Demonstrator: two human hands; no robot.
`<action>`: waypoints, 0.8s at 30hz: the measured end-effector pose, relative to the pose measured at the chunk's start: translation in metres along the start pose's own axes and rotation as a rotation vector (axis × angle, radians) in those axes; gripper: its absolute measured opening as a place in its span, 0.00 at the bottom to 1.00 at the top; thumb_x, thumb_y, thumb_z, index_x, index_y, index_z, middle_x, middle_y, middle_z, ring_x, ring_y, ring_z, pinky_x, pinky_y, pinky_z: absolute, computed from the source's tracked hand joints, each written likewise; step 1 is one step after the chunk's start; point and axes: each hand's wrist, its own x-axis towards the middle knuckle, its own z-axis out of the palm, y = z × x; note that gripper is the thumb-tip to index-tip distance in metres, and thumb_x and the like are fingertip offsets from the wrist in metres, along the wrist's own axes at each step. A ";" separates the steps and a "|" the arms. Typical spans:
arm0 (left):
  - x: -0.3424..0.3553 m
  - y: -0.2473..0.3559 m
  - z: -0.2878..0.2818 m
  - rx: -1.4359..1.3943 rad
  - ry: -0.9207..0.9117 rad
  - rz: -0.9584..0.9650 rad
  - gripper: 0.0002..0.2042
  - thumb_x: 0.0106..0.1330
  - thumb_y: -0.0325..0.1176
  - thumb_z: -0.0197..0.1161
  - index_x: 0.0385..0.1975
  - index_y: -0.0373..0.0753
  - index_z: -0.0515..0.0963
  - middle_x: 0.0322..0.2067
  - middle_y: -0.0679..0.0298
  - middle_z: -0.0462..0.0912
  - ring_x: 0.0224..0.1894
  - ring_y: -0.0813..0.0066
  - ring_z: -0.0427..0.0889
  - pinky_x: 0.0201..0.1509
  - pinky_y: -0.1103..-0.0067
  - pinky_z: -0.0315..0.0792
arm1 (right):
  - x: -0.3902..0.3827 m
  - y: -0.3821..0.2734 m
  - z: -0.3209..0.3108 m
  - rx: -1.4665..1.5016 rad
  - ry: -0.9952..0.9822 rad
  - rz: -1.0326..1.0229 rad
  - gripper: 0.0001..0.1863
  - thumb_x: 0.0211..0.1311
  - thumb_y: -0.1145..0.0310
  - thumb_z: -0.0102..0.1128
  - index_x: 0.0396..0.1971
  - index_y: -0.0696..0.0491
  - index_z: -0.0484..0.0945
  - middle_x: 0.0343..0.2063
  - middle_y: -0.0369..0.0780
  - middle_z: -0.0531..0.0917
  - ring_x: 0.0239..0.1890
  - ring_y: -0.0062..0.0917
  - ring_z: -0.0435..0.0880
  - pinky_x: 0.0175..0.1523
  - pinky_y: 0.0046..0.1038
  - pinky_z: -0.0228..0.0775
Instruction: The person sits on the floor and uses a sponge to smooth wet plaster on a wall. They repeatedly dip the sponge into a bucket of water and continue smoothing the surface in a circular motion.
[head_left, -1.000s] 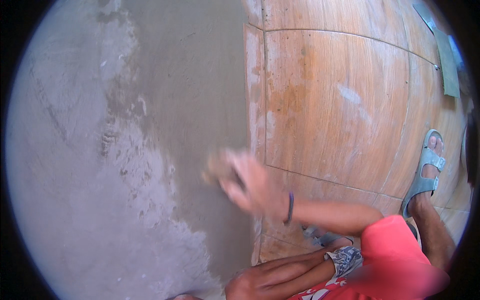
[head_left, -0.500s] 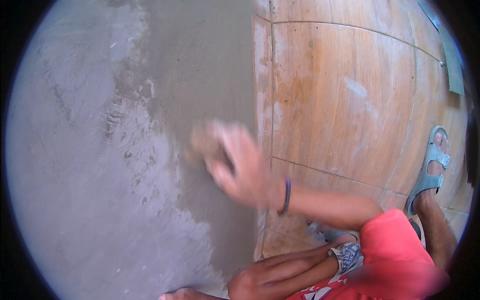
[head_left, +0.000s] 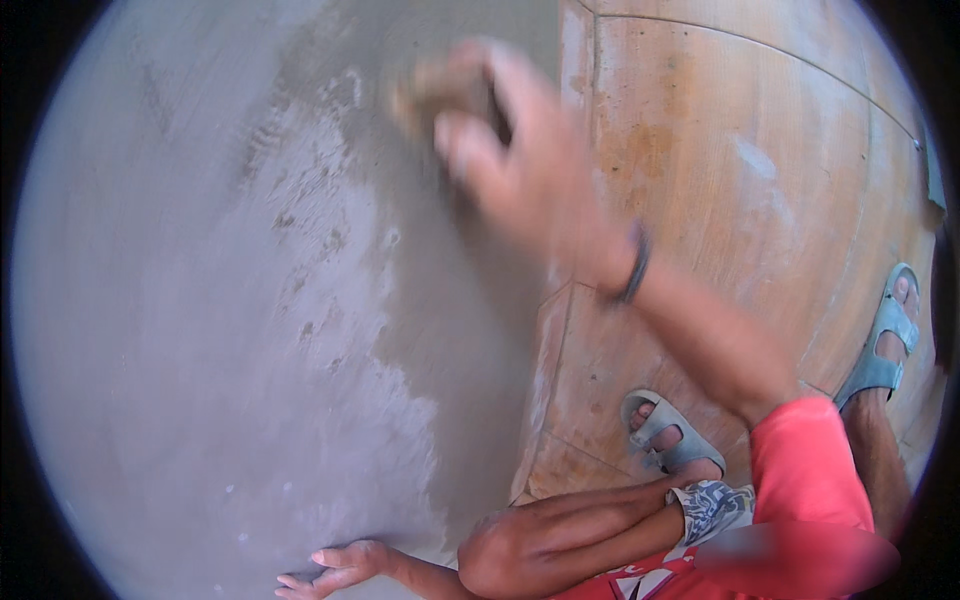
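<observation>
My right hand [head_left: 535,165], blurred by motion, grips a tan block that looks like a sponge [head_left: 428,95]. It is at the top middle, against the darker, damp-looking band of grey cement surface [head_left: 455,330]. The thumb lies on the near side of the block, the fingers on the far side. My left hand [head_left: 342,568] is at the bottom edge with its fingers spread, holding nothing. It is beside the paler part of the grey surface; whether it touches it I cannot tell.
Wood-look tiles [head_left: 720,210] meet the grey surface along a narrow strip [head_left: 550,360]. My bent knee [head_left: 500,550] is close to that edge. A sandalled foot [head_left: 665,435] and another sandalled foot [head_left: 890,335] stand on the tiles. A greenish strip [head_left: 934,175] lies at the far right.
My right hand has moved farther up along the grey surface with the sponge. The view has shifted, bringing my left hand and the nearer sandal into fuller sight.
</observation>
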 end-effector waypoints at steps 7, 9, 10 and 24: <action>-0.002 -0.009 -0.004 0.033 -0.041 0.019 0.30 0.72 0.46 0.50 0.68 0.31 0.61 0.71 0.46 0.53 0.73 0.50 0.51 0.74 0.53 0.49 | -0.216 -0.039 0.002 0.057 -0.642 0.025 0.34 0.52 0.70 0.65 0.61 0.61 0.68 0.42 0.52 0.75 0.46 0.46 0.74 0.54 0.41 0.71; -0.003 -0.014 -0.012 0.073 -0.048 0.028 0.30 0.72 0.46 0.49 0.68 0.31 0.60 0.71 0.46 0.52 0.74 0.50 0.51 0.74 0.54 0.49 | -0.146 -0.025 -0.011 -0.008 -0.308 -0.096 0.32 0.55 0.69 0.64 0.61 0.60 0.69 0.47 0.52 0.78 0.48 0.46 0.77 0.54 0.41 0.72; 0.002 -0.018 -0.018 0.095 -0.038 0.038 0.30 0.72 0.46 0.49 0.68 0.31 0.60 0.71 0.46 0.52 0.74 0.50 0.51 0.74 0.53 0.49 | -0.109 -0.023 -0.007 -0.046 -0.114 -0.081 0.28 0.58 0.68 0.62 0.59 0.60 0.70 0.52 0.55 0.77 0.52 0.47 0.78 0.54 0.42 0.72; -0.005 -0.007 -0.009 0.031 -0.052 -0.016 0.30 0.72 0.48 0.51 0.66 0.32 0.61 0.71 0.47 0.53 0.74 0.46 0.49 0.73 0.50 0.51 | -0.201 -0.037 -0.004 -0.064 -0.568 -0.061 0.28 0.57 0.66 0.65 0.58 0.59 0.72 0.52 0.51 0.77 0.53 0.46 0.75 0.60 0.42 0.67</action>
